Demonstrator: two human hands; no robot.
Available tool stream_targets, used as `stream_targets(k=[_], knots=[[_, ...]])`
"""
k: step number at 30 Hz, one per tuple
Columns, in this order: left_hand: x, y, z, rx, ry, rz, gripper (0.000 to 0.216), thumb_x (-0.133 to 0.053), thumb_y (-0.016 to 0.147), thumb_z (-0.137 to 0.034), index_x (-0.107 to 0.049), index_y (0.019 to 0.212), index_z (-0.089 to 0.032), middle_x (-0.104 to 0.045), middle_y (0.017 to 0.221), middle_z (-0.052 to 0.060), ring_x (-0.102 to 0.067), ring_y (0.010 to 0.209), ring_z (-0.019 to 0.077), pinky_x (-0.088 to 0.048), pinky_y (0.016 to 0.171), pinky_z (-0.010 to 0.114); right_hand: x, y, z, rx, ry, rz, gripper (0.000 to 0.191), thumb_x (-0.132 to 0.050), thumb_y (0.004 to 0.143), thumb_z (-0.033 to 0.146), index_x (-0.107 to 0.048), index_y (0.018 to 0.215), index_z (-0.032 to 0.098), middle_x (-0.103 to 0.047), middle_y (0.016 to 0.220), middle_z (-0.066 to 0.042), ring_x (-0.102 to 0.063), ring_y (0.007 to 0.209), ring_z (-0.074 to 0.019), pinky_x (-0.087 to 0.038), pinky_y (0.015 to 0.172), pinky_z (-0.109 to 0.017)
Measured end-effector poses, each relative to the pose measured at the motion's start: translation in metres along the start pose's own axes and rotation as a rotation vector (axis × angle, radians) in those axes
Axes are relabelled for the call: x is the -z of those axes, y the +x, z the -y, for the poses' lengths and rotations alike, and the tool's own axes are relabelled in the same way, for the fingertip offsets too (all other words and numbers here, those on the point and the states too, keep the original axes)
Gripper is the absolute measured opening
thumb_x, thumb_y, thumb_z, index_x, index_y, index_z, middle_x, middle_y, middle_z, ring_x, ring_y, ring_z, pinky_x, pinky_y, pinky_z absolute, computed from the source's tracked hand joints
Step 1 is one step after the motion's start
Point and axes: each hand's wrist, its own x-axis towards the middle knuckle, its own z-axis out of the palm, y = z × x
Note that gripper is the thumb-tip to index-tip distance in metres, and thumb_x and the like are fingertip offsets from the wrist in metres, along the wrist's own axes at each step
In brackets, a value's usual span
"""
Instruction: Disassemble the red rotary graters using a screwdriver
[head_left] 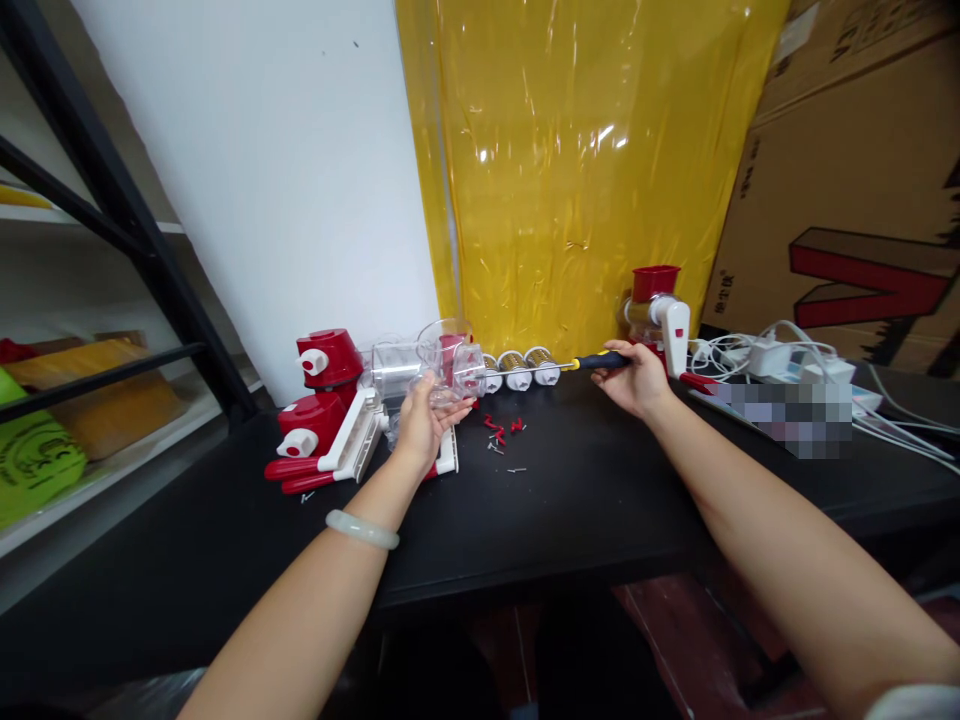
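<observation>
My left hand (421, 425) is closed around a clear plastic housing (439, 368) with a red part inside, held just above the black table (570, 510). My right hand (636, 380) grips the dark handle of a screwdriver (592, 362) with a yellow collar. Its metal shaft points left toward the clear housing. Small red clips and loose screws (504, 428) lie on the table between my hands. A pale bracelet (361, 529) sits on my left wrist.
Red and white appliance parts (324, 420) lie at the left. Three metal cylinders (517, 368) stand by the yellow plastic sheet (577, 160). An assembled red and white unit (660, 305), white cables and chargers (780, 355) and a cardboard box (855, 190) are at the right. Shelving (90, 300) stands far left.
</observation>
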Motion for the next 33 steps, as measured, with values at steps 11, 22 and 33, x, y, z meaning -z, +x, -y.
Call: stream_targets(k=[11,22,33], knots=[[0.001,0.001,0.0,-0.002,-0.003,-0.018,0.036,-0.062,0.079,-0.047,-0.049,0.094,-0.017,-0.065,0.063,0.001,-0.073,0.067,0.0233,-0.057,0.065,0.032,0.0,0.0,-0.01,-0.03,-0.161,-0.013,0.029,-0.067,0.075,0.044,-0.048,0.07,0.023,-0.034,0.043,0.008,-0.033,0.037,-0.0083,-0.038,0.042,-0.025],[0.002,0.002,0.0,0.0,0.006,-0.046,0.035,-0.065,0.077,-0.044,-0.049,0.093,-0.017,-0.062,0.06,-0.001,-0.073,0.066,0.024,-0.058,0.063,0.031,0.001,0.0,-0.01,-0.052,-0.157,-0.029,0.038,-0.058,0.076,0.06,-0.049,0.069,0.023,-0.042,0.045,0.003,-0.041,0.041,-0.0132,-0.036,0.042,-0.027],[0.002,0.002,0.003,0.001,0.034,-0.014,0.035,-0.065,0.078,-0.042,-0.047,0.096,-0.018,-0.064,0.064,0.0,-0.073,0.065,0.0237,-0.058,0.061,0.031,0.002,-0.002,-0.001,-0.124,0.11,-0.007,0.018,-0.058,0.074,0.04,-0.054,0.076,0.023,-0.062,0.07,-0.004,-0.059,0.064,-0.0186,-0.049,0.055,-0.033]])
